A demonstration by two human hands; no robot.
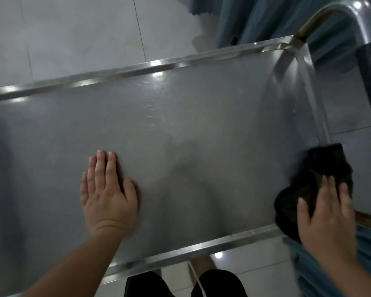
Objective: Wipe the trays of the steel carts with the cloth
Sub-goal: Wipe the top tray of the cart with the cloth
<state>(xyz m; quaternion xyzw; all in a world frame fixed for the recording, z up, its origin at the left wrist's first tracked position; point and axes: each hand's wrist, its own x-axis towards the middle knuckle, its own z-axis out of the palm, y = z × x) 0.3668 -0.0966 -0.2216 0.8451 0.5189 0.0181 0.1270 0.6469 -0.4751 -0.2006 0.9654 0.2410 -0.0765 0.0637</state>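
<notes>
**Tray inspection: one hand flat on steel, one on the cloth**

Count: one tray [180, 116], one cloth [315, 179], two hands, one handle [338, 9], one stretch of blue fabric [266, 16].

No brand, label or readable writing is showing on any of these. Faint short scratch marks are lying on the steel ahead of the left hand; they cannot be read as characters.

The tray is running under both hands and is holding nothing but the hands and the cloth. Its raised rim is bordering it on the far side, on the near side by the wrists, and on the right end just beyond the cloth.

The left hand [107, 189] is lying palm down on the tray floor, fingers straight and close together, thumb out to the side, gripping nothing.

The right hand [328, 215] is resting on top of the cloth at the tray's near right corner, fingers spread over the bunched material and pressing it down. The cloth is dark and crumpled, sticking out ahead of the right fingertips and to their left, and is lapping over the rim at the corner.

The handle is curving up from the far right corner, well ahead of the right hand. The blue fabric is hanging beyond it, and more of it is showing under the right wrist.

Pale floor tiles [73, 35] are showing beyond the far rim and below the near rim, where the person's dark shorts [180, 284] are in view between the forearms.
</notes>
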